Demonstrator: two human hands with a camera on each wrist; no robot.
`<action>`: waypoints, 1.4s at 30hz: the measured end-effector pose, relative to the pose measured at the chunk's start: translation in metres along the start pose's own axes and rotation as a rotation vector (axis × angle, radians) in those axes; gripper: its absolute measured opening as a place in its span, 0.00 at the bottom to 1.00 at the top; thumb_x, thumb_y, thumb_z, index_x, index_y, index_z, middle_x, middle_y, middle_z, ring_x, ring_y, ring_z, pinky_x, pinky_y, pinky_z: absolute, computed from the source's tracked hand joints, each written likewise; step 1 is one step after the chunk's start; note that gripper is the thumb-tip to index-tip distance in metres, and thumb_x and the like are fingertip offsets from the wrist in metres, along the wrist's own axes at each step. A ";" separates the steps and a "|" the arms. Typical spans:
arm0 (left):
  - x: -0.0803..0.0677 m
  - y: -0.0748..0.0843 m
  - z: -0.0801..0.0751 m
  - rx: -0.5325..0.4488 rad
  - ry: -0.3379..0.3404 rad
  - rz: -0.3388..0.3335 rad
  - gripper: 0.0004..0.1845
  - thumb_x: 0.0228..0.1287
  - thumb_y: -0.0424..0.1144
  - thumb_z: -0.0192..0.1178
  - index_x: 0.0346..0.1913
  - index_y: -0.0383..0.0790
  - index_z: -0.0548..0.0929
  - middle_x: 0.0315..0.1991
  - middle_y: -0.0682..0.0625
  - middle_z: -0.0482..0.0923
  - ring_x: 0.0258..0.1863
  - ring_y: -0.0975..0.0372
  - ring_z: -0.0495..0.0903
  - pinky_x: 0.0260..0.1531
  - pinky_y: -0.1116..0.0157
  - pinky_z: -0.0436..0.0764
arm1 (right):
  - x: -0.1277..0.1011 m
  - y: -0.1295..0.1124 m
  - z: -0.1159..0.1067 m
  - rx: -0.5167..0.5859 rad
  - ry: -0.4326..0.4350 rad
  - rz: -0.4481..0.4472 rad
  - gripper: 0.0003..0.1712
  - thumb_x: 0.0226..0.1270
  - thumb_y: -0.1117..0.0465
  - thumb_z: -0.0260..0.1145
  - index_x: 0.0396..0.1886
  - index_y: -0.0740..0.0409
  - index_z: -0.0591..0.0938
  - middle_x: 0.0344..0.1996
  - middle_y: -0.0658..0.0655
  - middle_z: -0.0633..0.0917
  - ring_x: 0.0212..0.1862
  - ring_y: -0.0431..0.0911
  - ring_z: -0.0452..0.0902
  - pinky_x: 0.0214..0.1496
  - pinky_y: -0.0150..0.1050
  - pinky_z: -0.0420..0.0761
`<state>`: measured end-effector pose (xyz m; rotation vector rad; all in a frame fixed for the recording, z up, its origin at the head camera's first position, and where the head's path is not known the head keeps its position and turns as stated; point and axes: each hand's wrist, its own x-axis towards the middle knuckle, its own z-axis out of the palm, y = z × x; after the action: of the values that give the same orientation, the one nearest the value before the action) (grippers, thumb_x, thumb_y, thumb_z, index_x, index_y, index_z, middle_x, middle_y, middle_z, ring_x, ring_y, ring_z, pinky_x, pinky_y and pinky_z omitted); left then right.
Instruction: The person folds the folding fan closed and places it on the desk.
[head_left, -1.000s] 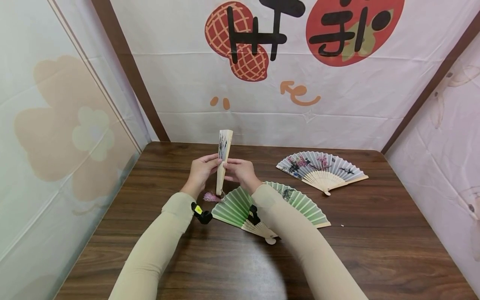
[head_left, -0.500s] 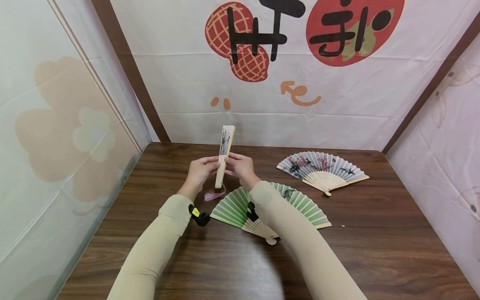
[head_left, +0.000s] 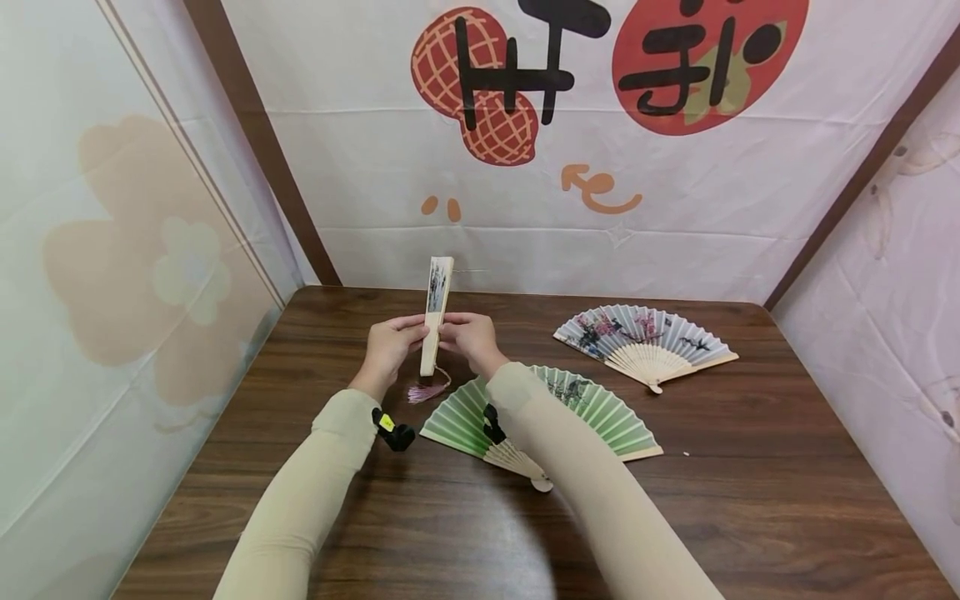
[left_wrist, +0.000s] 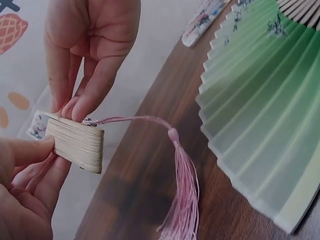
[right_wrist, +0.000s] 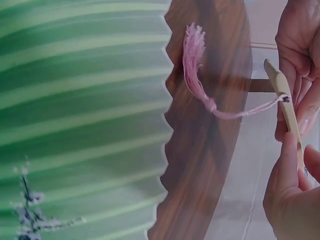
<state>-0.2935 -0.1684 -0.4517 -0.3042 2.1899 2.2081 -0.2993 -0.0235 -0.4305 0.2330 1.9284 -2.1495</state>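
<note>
Both hands hold a closed folding fan (head_left: 432, 317) upright above the wooden table (head_left: 750, 467). My left hand (head_left: 410, 333) pinches its lower half from the left, and my right hand (head_left: 450, 332) pinches it from the right. A pink tassel (head_left: 426, 390) hangs on a cord from the fan's pivot end and reaches the table. In the left wrist view the stacked bamboo ribs (left_wrist: 76, 144) sit between the fingers (left_wrist: 85, 102) of both hands, the tassel (left_wrist: 181, 195) dangling below. The right wrist view shows the closed fan (right_wrist: 287, 112) edge-on, with the tassel (right_wrist: 194, 52) beside it.
An open green fan (head_left: 592, 408) lies flat under my right forearm, near the tassel. An open pale fan with a flower painting (head_left: 645, 337) lies at the back right. Cloth walls close off the table's left, back and right sides.
The closed fan and both hands have shifted a little to the left, and the fan's lower end has risen slightly. The grip is unchanged.
</note>
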 end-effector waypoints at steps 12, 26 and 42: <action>0.009 -0.017 -0.008 0.100 0.018 -0.078 0.19 0.67 0.30 0.63 0.59 0.26 0.79 0.61 0.32 0.77 0.38 0.70 0.83 0.48 0.69 0.87 | 0.007 0.020 0.007 0.042 -0.072 0.064 0.20 0.67 0.76 0.62 0.59 0.75 0.78 0.57 0.72 0.81 0.57 0.58 0.81 0.65 0.49 0.80; 0.019 -0.031 -0.007 0.173 0.079 -0.159 0.17 0.67 0.28 0.62 0.57 0.28 0.82 0.60 0.34 0.79 0.41 0.65 0.82 0.47 0.70 0.87 | 0.012 0.037 0.001 -0.049 -0.179 0.108 0.22 0.71 0.71 0.59 0.63 0.73 0.75 0.64 0.69 0.77 0.67 0.54 0.74 0.71 0.42 0.76; 0.012 -0.031 -0.006 0.256 0.136 -0.170 0.15 0.65 0.28 0.63 0.54 0.28 0.84 0.57 0.34 0.81 0.43 0.61 0.82 0.51 0.64 0.87 | 0.014 0.047 0.006 -0.129 -0.223 0.110 0.24 0.71 0.70 0.59 0.66 0.70 0.74 0.67 0.65 0.75 0.69 0.51 0.71 0.72 0.43 0.74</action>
<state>-0.2995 -0.1752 -0.4841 -0.6217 2.3801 1.8463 -0.2988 -0.0352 -0.4789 0.0708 1.8712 -1.8857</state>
